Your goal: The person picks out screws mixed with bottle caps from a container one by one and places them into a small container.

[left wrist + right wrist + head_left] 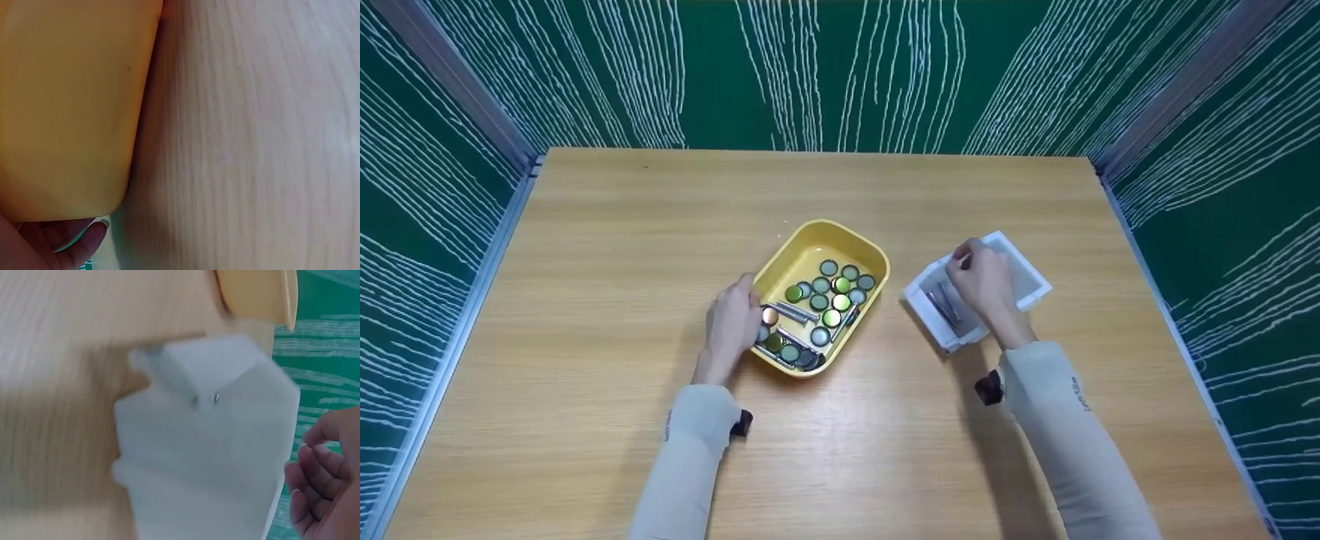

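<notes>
My left hand (731,319) grips the left side of a yellow plastic basin (780,259); in the left wrist view, fingertips (90,244) curl at the end of its wall. Inside lie many bottle caps (820,301), green, gold and grey, among several metal screws (796,312). Over a white box (1027,289) hovers my right hand (984,281), fingers loosely bent and thumb close to the index finger. Nothing shows between those fingers (315,467) in the right wrist view. A few metal screws (943,304) lie in the box's near-left part.
Basin and box stand apart on a wooden table (660,210), box on the right. Green walls (885,75) with white streaks enclose the back and sides. Each wrist wears a small black device, such as the one at the right cuff (990,388).
</notes>
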The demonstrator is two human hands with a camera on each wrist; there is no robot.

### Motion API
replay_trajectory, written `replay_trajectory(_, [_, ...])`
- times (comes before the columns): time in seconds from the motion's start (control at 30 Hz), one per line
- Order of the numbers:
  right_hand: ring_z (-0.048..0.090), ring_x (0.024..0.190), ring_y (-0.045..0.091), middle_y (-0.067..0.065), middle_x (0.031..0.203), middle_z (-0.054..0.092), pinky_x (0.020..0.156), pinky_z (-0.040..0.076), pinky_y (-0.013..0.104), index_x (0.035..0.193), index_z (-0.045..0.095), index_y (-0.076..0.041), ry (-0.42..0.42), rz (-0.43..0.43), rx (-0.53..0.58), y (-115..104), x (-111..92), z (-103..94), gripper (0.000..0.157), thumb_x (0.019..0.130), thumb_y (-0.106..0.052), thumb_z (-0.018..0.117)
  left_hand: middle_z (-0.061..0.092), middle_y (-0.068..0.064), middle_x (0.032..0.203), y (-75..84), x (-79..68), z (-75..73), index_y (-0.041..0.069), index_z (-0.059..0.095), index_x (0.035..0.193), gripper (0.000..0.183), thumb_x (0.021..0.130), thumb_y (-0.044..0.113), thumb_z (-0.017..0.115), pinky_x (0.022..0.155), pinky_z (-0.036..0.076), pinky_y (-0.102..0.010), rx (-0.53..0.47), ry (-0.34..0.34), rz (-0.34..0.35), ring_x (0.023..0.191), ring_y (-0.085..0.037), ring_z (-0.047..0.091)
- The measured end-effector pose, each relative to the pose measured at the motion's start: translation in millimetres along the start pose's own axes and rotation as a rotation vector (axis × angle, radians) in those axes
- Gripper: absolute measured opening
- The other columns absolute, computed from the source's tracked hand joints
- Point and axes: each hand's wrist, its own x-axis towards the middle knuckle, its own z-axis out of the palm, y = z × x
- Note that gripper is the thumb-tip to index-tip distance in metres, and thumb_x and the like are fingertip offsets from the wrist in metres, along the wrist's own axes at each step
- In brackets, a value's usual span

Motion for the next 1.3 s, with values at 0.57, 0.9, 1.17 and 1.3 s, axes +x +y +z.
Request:
replay_trajectory(0.57, [0.066, 0.078, 0.027, 0.012, 0.091, 0.069, 0.067, 0.056, 0.037, 0.101, 0.068, -0.003, -0.075, -0.312, 0.023, -69.6, -23.4, 46.0, 0.019, 0.084, -0.012, 0.069, 0.068, -0.025, 0.116, -0.6, -0.6, 1.3, 0.004, 0.055, 0.135, 0.037, 0.100, 0.014, 0.045, 0.086, 0.053, -0.056, 0.010, 0.046, 0.034, 0.104, -0.044, 0.065])
replay_trajectory(0.9, [0.060, 0.107, 0.031, 0.008, 0.109, 0.067, 0.102, 0.043, 0.048, 0.108, 0.069, -0.011, -0.299, -0.498, -0.207, -96.7, -37.1, 75.6, 0.028, 0.089, -0.032, 0.070, 0.068, -0.023, 0.115, -0.6, -0.8, -0.2, 0.005, 0.053, 0.135, 0.036, 0.101, 0.016, 0.045, 0.086, 0.054, -0.053, 0.001, 0.016, 0.006, 0.100, -0.041, 0.066])
replay_trajectory(1.17, [0.065, 0.095, 0.030, 0.009, 0.097, 0.072, 0.100, 0.043, 0.051, 0.102, 0.070, -0.007, -0.457, -0.505, -0.196, -114.5, -44.8, 88.5, 0.025, 0.088, -0.027, 0.071, 0.067, -0.023, 0.117, 0.5, -1.0, -0.8, 0.004, 0.051, 0.138, 0.039, 0.102, 0.015, 0.045, 0.088, 0.053, -0.054, 0.004, 0.002, 0.006, 0.102, -0.041, 0.066])
replay_trajectory(1.3, [0.068, 0.089, 0.029, 0.008, 0.095, 0.074, 0.092, 0.049, 0.047, 0.101, 0.070, -0.007, -0.527, -0.453, -0.205, -125.7, -50.7, 95.2, 0.022, 0.089, -0.025, 0.070, 0.067, -0.022, 0.117, -0.2, -0.6, -0.6, 0.005, 0.050, 0.140, 0.039, 0.102, 0.016, 0.045, 0.089, 0.053, -0.054, -0.002, -0.007, -0.004, 0.101, -0.040, 0.066])
